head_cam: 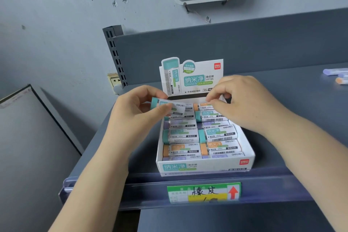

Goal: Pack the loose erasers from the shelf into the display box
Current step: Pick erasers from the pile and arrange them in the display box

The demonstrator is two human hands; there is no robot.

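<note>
The display box (205, 165) is the landmark: a white cardboard tray with teal lettering on its front wall and an upright printed header card at its back, standing on the dark grey shelf (282, 103) just behind the shelf's front rail.

The left hand (135, 111) holds a teal-ended eraser (167, 106) above the box's back left corner; thumb and fingers are curled round its white paper sleeve, which carries teal print and a black stripe. The eraser lies tilted, its teal end pointing left.

The right hand (239, 100) hovers over the box's back right corner, fingers bent down and fingertips pinched on the end of an orange-ended eraser (204, 105) that sits in the back row.

Inside the box, sleeved erasers lie flat in two columns, packed side by side: orange, teal and lilac ends show, with barcodes on some sleeves. The front rows look full.

Well to the right of the box, near the shelf's far edge, lie loose erasers (337, 75), lilac and orange.

Below the box's front wall, a green and yellow price label (203, 192) with a red arrow sits in the rail.
</note>
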